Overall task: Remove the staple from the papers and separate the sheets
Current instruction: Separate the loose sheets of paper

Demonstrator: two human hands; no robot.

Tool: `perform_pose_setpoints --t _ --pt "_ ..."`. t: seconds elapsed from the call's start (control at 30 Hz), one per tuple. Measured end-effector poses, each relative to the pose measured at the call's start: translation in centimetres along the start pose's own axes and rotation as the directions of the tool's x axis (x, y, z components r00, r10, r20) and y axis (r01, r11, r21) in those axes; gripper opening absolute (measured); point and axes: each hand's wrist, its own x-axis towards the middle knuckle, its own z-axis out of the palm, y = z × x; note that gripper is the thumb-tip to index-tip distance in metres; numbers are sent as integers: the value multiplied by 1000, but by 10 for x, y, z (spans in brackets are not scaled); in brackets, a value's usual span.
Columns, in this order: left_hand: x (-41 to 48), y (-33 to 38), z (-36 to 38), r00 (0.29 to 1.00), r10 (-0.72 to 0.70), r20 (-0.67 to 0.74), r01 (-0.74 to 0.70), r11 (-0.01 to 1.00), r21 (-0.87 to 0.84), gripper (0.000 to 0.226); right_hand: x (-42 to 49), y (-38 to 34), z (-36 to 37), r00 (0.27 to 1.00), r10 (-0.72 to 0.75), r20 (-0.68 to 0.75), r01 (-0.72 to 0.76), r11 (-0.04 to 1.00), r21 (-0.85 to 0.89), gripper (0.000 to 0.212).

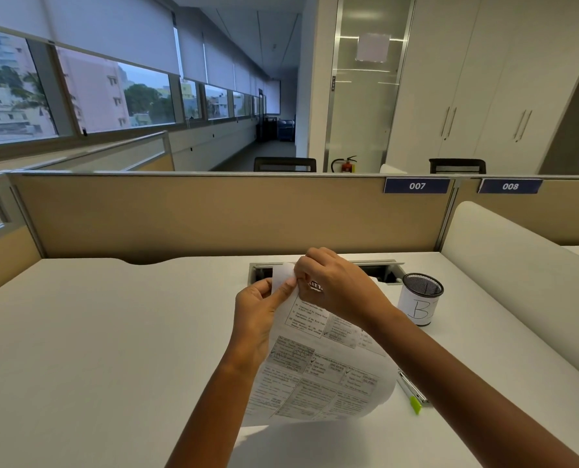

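Observation:
Printed papers [318, 376] are held up above the white desk [112, 332], curving toward me with their lower edge near the desk top. My left hand [257, 315] grips the papers at the top left corner, thumb pressed on the folded-back corner. My right hand [335, 285] has curled fingers pinching at that same top corner, right beside the left thumb. The staple itself is too small to make out and lies under my fingertips.
A black mesh pen cup [421, 298] with a white label marked "B" stands at the right. A metal tool with a green tip [412, 391] lies on the desk under the papers' right edge. A cable slot [382, 266] sits behind my hands, before the beige partition [213, 214].

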Motion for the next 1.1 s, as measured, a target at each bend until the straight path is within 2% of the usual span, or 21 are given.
perform_pose_setpoints --t 0.07,0.17,0.43,0.5,0.6,0.67,0.73,0.83,0.93,1.0,1.1 --pt "0 -1 0 1000 11 0 -11 1000 14 18 1 0 1 1000 -4 17 4 1000 -24 10" --pt "0 -1 1 999 49 -23 -47 997 52 24 0 -1 2 999 -20 27 22 998 -60 17" --pt "3 -1 3 987 138 -81 -124 978 167 7 -4 -3 7 999 -17 -27 14 995 -102 21" --pt "3 -1 2 989 122 -88 -108 983 150 6 -5 -4 8 999 6 -44 -10 997 -76 13" --pt "4 -3 -3 995 29 -92 -27 999 32 6 -3 -4 2 980 165 -114 -154 983 99 8" --pt "3 -4 -3 998 -18 -62 16 999 -33 10 -1 -5 -1 964 257 -69 -242 954 180 6" --pt "4 -5 -1 998 -10 -62 8 999 -32 11 -1 -5 -1 947 318 -49 -297 922 248 7" --pt "6 -7 1 994 25 -106 -26 1000 -14 12 -7 -1 3 915 392 -97 -354 894 275 9" --pt "9 -10 -4 989 73 -128 -69 997 35 9 -18 8 5 886 446 -128 -405 878 254 28" --pt "8 -10 -6 987 103 -120 -99 994 34 9 -24 16 6 845 506 -171 -451 848 278 29" --pt "7 -6 -8 985 140 -103 -139 990 10 10 -34 27 5 733 650 -200 -542 736 405 16"
